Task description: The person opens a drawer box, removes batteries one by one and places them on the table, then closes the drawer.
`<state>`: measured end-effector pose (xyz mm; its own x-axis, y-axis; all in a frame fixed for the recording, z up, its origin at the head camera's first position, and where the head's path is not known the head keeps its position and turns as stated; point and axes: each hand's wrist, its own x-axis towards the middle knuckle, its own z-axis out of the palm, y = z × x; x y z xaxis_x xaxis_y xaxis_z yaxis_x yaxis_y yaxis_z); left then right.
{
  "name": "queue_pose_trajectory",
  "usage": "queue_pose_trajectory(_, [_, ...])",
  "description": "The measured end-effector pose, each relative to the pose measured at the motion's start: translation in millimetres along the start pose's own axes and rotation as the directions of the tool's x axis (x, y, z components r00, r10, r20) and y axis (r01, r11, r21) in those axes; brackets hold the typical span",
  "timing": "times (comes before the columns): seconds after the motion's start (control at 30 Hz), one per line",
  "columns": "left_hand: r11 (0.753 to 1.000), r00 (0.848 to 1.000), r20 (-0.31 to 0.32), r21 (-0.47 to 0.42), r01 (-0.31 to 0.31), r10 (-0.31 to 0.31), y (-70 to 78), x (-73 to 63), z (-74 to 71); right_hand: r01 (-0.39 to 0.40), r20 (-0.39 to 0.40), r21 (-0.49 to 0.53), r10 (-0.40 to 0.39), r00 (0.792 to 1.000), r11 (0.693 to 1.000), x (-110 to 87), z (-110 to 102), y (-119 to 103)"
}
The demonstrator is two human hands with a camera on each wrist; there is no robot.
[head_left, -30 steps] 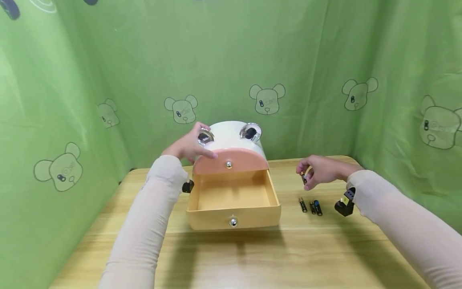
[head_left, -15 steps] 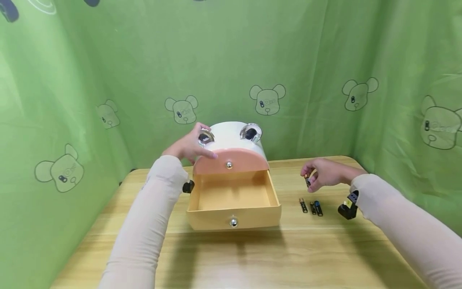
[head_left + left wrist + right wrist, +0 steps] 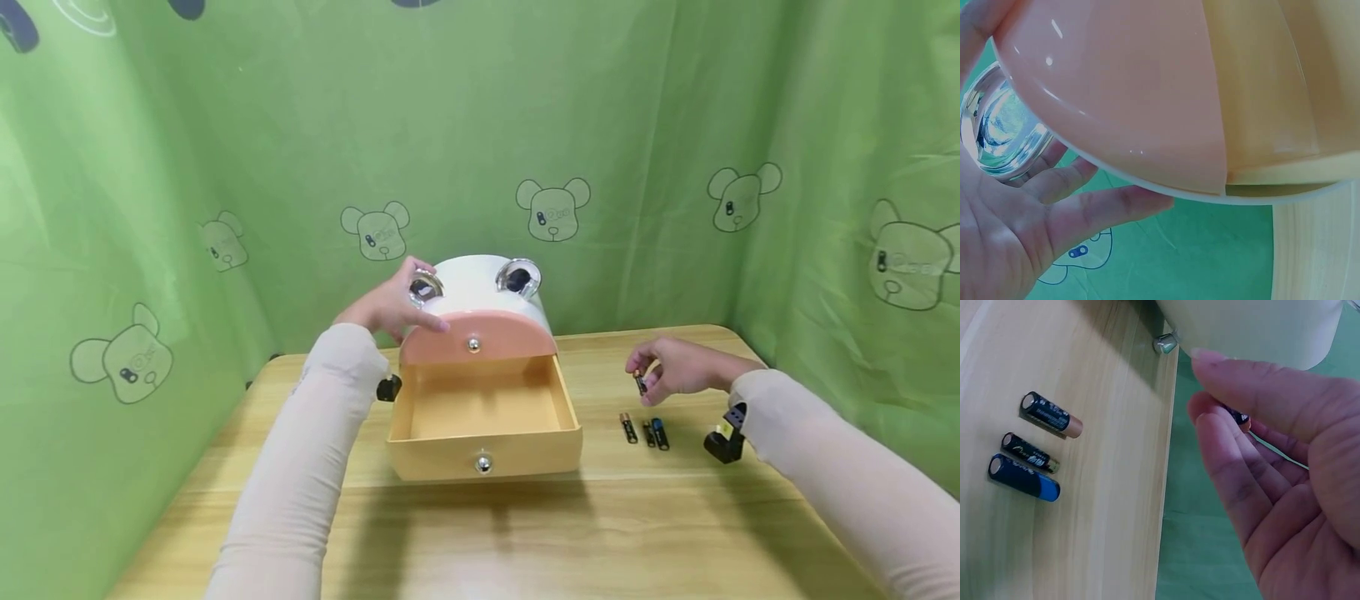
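Note:
A white drawer box [image 3: 472, 279] with two silver-rimmed frog eyes stands on the table. My left hand [image 3: 393, 302] grips its upper left side beside one eye [image 3: 1004, 122], thumb on the edge of the closed pink upper drawer [image 3: 506, 335]. Below, the yellow lower drawer [image 3: 435, 458] is pulled out, its inside bare. To the right, my right hand [image 3: 682, 367] pinches a small battery [image 3: 640, 382] between thumb and fingers above the table; in the right wrist view only the end of this battery [image 3: 1239, 417] shows.
Three batteries lie under my right hand: a black one with a copper end [image 3: 1052, 414], a smaller black one [image 3: 1030, 452] and a blue-ended one [image 3: 1024, 477]. A green curtain [image 3: 465, 125] with bear heads surrounds the wooden table [image 3: 480, 550].
My right hand, with the battery in its fingers, has moved slightly right and down towards the batteries on the table. My left hand stays on the box.

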<state>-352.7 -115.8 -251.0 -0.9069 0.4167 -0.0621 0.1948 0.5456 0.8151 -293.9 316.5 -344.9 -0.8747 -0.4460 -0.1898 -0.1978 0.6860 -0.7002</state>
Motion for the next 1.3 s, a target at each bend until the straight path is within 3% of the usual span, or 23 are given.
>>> queue_pose_trajectory(0.7, [1.000, 1.000, 0.015, -0.003, 0.003, -0.003, 1.8, -1.8, -1.9, -0.024, -0.001, -0.040, 0.024, 1.000, 0.999, -10.3, 2.3, 9.7])
queue_pose_trajectory(1.3, [1.000, 1.000, 0.000, 0.005, 0.001, -0.001, -1.7, 2.8, -1.4, -0.026, -0.014, -0.041, 0.026, 1.000, 0.999, -12.1, 6.8, 34.2])
